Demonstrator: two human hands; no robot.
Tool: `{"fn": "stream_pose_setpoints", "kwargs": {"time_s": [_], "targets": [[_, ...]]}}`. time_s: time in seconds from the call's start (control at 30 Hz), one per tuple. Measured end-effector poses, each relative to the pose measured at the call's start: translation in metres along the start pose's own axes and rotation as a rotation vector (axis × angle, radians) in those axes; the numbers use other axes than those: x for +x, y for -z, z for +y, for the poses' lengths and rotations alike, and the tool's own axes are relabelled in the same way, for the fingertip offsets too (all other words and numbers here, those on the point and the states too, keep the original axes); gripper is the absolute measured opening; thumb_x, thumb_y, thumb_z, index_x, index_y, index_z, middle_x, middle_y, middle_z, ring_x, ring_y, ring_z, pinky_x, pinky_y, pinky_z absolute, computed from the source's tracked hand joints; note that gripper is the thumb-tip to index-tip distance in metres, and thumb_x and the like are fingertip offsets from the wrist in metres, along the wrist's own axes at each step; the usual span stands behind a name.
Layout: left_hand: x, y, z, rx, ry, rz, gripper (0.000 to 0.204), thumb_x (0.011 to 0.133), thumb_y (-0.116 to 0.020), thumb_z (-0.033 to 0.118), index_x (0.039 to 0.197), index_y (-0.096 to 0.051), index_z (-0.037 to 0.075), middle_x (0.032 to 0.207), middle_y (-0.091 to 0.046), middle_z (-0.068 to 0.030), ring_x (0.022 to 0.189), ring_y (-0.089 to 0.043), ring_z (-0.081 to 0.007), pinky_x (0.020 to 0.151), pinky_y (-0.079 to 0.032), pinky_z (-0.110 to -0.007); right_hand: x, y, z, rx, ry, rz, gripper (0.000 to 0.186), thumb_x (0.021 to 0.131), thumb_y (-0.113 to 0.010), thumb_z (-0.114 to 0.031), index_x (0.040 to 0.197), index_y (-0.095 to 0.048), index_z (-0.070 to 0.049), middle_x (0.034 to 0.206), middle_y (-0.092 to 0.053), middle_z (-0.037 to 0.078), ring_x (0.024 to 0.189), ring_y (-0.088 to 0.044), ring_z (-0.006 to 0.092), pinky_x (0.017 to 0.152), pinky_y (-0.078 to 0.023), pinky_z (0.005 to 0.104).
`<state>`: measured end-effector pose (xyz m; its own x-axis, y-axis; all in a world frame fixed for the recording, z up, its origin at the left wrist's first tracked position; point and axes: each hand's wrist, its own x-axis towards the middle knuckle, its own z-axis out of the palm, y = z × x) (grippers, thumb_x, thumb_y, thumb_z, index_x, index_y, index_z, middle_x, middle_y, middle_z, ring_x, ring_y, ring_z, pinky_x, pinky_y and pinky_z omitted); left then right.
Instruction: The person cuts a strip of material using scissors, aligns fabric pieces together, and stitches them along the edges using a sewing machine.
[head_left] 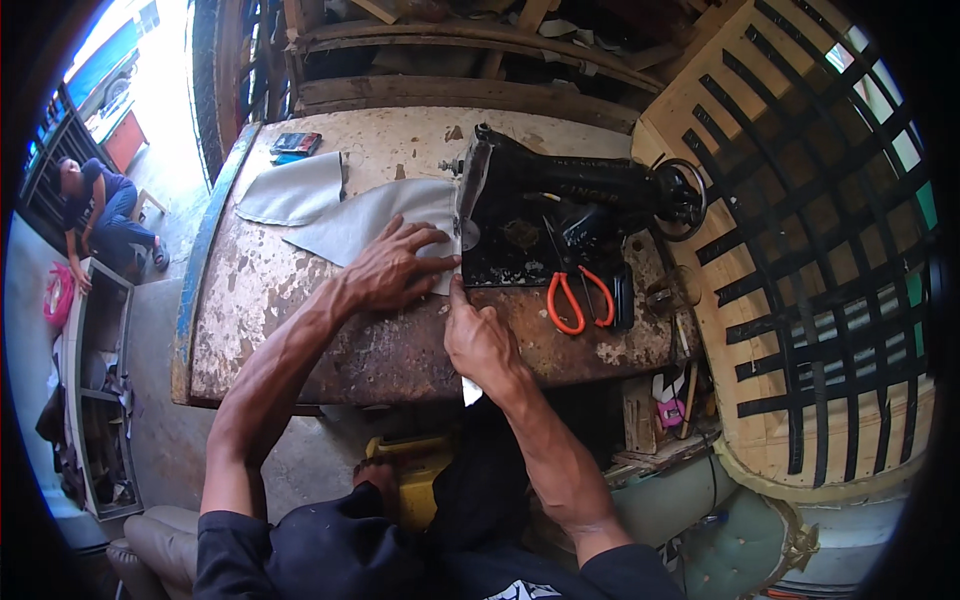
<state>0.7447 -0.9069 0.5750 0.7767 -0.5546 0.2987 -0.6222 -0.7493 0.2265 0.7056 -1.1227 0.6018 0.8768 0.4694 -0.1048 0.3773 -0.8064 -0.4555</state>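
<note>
My left hand [398, 262] rests with fingers spread on a light grey fabric piece [375, 212] beside the needle end of a black sewing machine [540, 180]. My right hand [478, 338] is closed round the near end of the fabric's narrow edge strip, index finger pointing up along it just below my left fingers; its fingertips are partly hidden. A second grey piece [292, 190] lies to the left. Orange-handled scissors [568, 302] lie on the machine bed at right, and a small flat blue-and-dark item [295, 147] sits at the back left of the worn table [250, 330].
A wooden frame with black straps [770, 130] stands upright at right, wooden slats [460, 90] behind the table. Another person [105, 215] sits by the doorway at left, beside a white shelf unit [92, 390]. A yellow plastic object [410, 480] is under the table near my legs.
</note>
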Motion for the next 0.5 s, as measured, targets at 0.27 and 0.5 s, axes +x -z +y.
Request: {"fn": "stream_pose_setpoints", "kwargs": {"time_s": [0.27, 0.5], "targets": [[0.006, -0.001, -0.004, -0.027, 0.053, -0.038, 0.045, 0.089, -0.063, 0.024, 0.133, -0.067, 0.025, 0.141, -0.052, -0.0111, 0.139, -0.043, -0.0307, 0.116, -0.029, -0.060, 0.012, 0.004, -0.001, 0.049, -0.007, -0.005, 0.061, 0.094, -0.049, -0.015, 0.152, -0.037, 0.000, 0.078, -0.061, 0.040, 0.084, -0.066, 0.0542, 0.081, -0.051, 0.0610], [0.011, -0.008, -0.008, 0.018, 0.076, -0.018, 0.046, 0.090, -0.063, 0.025, 0.136, -0.065, 0.030, 0.142, -0.051, -0.0095, 0.140, -0.042, -0.0306, 0.116, -0.028, -0.063, 0.026, 0.001, 0.008, 0.011, 0.023, 0.015, 0.060, 0.095, -0.050, -0.016, 0.151, -0.038, 0.001, 0.086, -0.065, 0.038, 0.090, -0.067, 0.0521, 0.084, -0.052, 0.0588]]}}
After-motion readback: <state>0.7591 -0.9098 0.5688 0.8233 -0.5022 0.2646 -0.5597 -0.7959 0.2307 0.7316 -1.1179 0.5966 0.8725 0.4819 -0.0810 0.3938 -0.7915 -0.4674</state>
